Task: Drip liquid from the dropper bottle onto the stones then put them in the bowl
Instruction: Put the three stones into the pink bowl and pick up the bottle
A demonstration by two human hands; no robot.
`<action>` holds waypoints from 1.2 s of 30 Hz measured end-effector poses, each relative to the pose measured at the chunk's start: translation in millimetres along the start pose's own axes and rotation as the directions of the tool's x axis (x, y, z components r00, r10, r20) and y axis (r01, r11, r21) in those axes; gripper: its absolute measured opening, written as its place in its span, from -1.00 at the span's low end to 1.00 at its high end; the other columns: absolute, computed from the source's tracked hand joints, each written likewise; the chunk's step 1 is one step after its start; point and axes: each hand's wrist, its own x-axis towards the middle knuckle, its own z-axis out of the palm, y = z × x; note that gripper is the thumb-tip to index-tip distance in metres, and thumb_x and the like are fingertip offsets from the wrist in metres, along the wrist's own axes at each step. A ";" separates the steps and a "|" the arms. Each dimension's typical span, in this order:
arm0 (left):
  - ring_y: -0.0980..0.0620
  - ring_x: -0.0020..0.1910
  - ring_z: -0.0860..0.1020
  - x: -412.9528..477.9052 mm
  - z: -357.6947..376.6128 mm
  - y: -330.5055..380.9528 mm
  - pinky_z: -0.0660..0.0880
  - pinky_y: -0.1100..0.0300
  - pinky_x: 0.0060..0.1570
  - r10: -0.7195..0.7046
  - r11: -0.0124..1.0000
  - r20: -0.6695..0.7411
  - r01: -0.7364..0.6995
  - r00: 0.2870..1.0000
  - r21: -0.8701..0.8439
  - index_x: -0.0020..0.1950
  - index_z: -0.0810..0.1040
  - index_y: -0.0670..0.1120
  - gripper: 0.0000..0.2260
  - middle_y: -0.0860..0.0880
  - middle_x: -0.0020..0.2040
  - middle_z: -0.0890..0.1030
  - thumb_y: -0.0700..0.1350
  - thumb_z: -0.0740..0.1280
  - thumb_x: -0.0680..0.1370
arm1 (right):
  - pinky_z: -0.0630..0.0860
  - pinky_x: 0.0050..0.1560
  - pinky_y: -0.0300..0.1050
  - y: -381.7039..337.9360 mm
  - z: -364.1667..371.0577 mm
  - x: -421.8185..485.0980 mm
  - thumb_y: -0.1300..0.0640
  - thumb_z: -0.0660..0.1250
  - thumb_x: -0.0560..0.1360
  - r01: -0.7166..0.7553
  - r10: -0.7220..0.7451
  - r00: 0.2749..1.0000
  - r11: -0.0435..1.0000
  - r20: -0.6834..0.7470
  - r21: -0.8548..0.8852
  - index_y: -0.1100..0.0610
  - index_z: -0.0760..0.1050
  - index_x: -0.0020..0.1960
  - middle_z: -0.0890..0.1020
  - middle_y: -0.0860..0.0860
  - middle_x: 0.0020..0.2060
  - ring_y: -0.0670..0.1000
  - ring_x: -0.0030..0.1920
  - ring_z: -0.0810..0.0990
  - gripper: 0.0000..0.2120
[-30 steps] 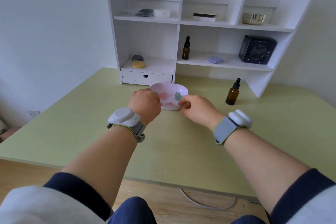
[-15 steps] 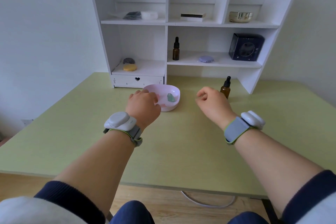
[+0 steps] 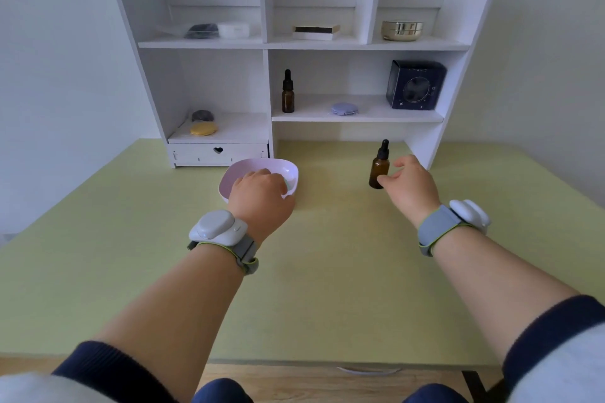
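A pink bowl (image 3: 236, 173) stands on the green table in front of the shelf's drawer. My left hand (image 3: 262, 198) reaches over its near rim with the fingers curled down inside, hiding most of the contents. Only a sliver of a greenish stone (image 3: 289, 185) shows past the knuckles, and I cannot tell whether the fingers hold anything. An amber dropper bottle (image 3: 379, 164) with a black cap stands upright to the right. My right hand (image 3: 411, 188) is right beside it, fingers apart, thumb at the bottle's lower front, not closed around it.
A white shelf unit (image 3: 209, 75) stands at the table's back edge, just behind the bowl and bottle. It holds a second amber dropper bottle (image 3: 287, 93), a dark box (image 3: 415, 85), a gold tin (image 3: 402, 30) and small round pads. The green table (image 3: 327, 288) stretches toward me.
My right hand left the bowl's rim and moved right to the dropper bottle, opening its fingers. My left hand shifted from the bowl's side to over and into it.
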 end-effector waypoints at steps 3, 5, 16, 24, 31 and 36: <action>-0.13 -0.11 0.53 -1.1 0.2 1.3 0.50 0.02 -0.06 -0.017 0.999 0.018 0.017 1.000 0.039 -0.13 0.64 -0.14 -0.84 -0.08 -0.13 0.61 -0.13 0.28 0.45 | 0.43 -0.08 -0.10 1.2 3.7 7.1 0.10 0.36 0.52 -0.007 0.007 1.000 1.000 0.012 0.007 0.20 0.37 0.37 0.61 0.15 0.11 0.16 0.06 0.58 -0.54; -0.12 -0.10 0.52 -2.9 0.0 -1.8 0.49 0.04 -0.07 -0.017 0.999 0.037 0.016 0.999 0.048 -0.15 0.64 -0.13 -0.84 -0.06 -0.14 0.60 -0.18 0.26 0.41 | 0.41 -0.12 -0.11 0.3 6.4 11.0 0.10 0.36 0.51 -0.005 0.005 1.000 1.000 0.022 0.004 0.21 0.38 0.37 0.63 0.14 0.08 0.15 0.02 0.59 -0.54; -0.09 -0.05 0.52 -5.2 1.0 -28.6 0.33 0.16 -0.02 0.037 0.989 0.034 -0.042 0.999 0.144 -0.05 0.65 0.01 -0.70 0.04 -0.07 0.65 -0.28 0.26 0.37 | 0.55 -0.04 -0.01 -3.4 14.8 18.0 0.11 0.35 0.51 -0.002 0.002 1.000 1.000 0.008 -0.027 0.23 0.48 0.22 0.63 0.16 0.06 0.20 0.00 0.61 -0.67; -0.05 0.04 0.55 4.0 5.6 -1.8 0.37 0.23 -0.11 0.121 0.981 0.073 -0.131 0.990 0.141 0.11 0.65 0.10 -0.64 0.08 0.07 0.65 -0.26 0.24 0.46 | 0.47 -0.13 -0.09 -2.8 15.6 23.2 0.10 0.36 0.50 0.005 -0.004 1.000 1.000 0.010 -0.011 0.21 0.50 0.13 0.64 0.13 -0.01 0.14 -0.12 0.53 -0.74; -0.08 0.05 0.54 22.0 26.2 33.2 0.39 0.19 -0.14 0.177 0.977 0.096 -0.187 0.980 0.106 0.18 0.61 0.10 -0.63 0.00 0.07 0.62 -0.24 0.22 0.50 | 0.46 -0.12 -0.09 1.7 12.6 32.1 0.11 0.39 0.48 0.015 -0.015 1.000 1.000 0.001 0.014 0.21 0.52 0.12 0.65 0.12 -0.01 0.12 -0.09 0.54 -0.73; -0.04 0.12 0.50 38.6 41.2 51.8 0.30 0.20 -0.12 0.267 0.956 0.082 -0.275 0.960 0.104 0.19 0.61 0.09 -0.65 0.05 0.09 0.63 -0.24 0.26 0.50 | 0.50 -0.05 -0.04 4.7 12.7 42.7 0.10 0.40 0.48 0.023 -0.023 1.000 1.000 0.002 0.018 0.22 0.52 0.14 0.64 0.13 0.01 0.14 -0.03 0.57 -0.71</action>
